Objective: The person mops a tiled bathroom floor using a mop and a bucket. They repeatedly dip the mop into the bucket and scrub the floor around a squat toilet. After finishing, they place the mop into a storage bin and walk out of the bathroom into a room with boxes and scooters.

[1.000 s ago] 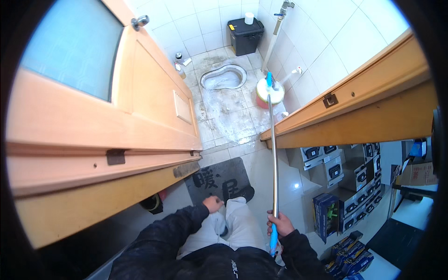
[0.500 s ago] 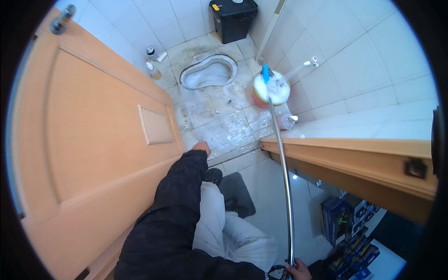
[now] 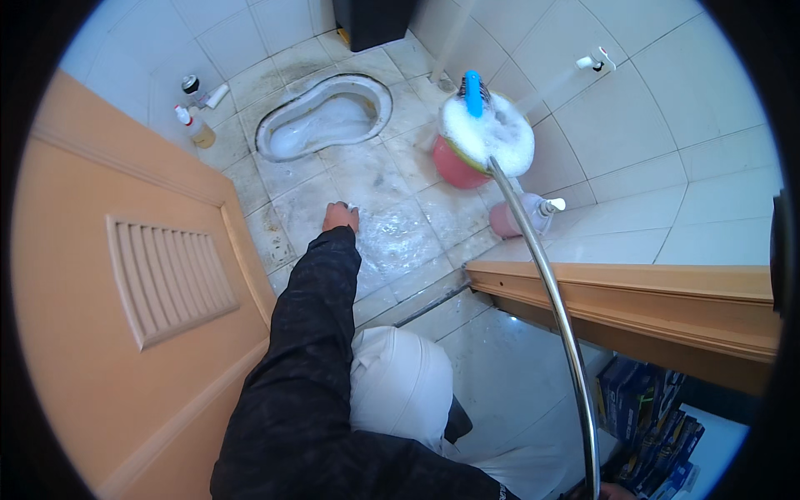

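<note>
My left hand [image 3: 340, 217] reaches down to the wet, soapy tiled floor [image 3: 408, 237], its fingers closed together. A small greyish bit shows at the fingertips, too small to name. At the lower right edge, my right hand [image 3: 614, 492] is mostly cut off, wrapped round a long shiny metal pole [image 3: 557, 293]. The pole's far end goes into white foam in a pink bucket [image 3: 458, 167], so what is on that end is hidden. A bright blue handle [image 3: 473, 93] sticks up from the foam. Left of the bucket lies a squat toilet [image 3: 268, 137] with suds in its bowl.
A louvred wooden door [image 3: 171, 283] stands at left, a wooden door frame [image 3: 617, 292] at right. A bottle of pink liquid [image 3: 510, 218] is by the bucket. A spray bottle [image 3: 197, 129] and black bin [image 3: 373, 21] stand farther off. Blue boxes [image 3: 637, 387] lie lower right.
I have bent lower and closer to the floor. My left hand has moved forward from near the door sill onto the soapy tiles. The pole stays in the bucket, its near end shifted right.
</note>
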Demonstrator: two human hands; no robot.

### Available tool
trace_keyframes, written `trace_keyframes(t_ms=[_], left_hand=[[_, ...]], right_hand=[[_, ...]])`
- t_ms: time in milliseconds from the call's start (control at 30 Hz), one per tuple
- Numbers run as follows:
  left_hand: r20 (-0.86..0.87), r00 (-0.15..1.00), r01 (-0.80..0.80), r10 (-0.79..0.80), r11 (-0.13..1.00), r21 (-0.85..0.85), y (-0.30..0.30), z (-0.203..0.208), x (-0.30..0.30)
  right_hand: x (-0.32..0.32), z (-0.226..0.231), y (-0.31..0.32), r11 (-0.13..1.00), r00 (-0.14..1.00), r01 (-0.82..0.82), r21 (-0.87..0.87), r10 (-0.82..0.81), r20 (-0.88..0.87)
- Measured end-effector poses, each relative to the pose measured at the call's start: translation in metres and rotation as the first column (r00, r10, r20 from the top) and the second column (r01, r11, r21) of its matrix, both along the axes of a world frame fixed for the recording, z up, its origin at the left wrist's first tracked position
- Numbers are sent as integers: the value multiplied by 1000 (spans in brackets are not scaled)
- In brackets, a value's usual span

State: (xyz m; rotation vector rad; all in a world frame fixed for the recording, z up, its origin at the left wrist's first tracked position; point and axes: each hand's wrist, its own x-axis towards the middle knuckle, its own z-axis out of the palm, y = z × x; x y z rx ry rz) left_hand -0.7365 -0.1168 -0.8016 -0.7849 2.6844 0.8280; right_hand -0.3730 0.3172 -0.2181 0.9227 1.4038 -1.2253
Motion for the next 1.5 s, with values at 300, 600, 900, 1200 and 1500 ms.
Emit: trace_keyframes(t_ms=[300,600,900,1200,1500], left_hand=[[104,993,54,-51,998,-24,-7,-17,-29],[37,939,344,-342,925,-161,25,-2,-9],[-331,-149,942,-932,-236,239,200,49,176],[-335,169,871,-927,-19,491,286,61,195],[423,561,342,-711,665,664,121,232,73]], right_hand=[[2,6,-3,987,996,45,154,-56,70],[9,-7,29,998,979,-54,-23,57,196],[8,-7,29,989,985,-97,-114,112,129],[15,5,30,979,976,-200,-46,203,83],[54,45,34,995,997,0,-96,7,74]])
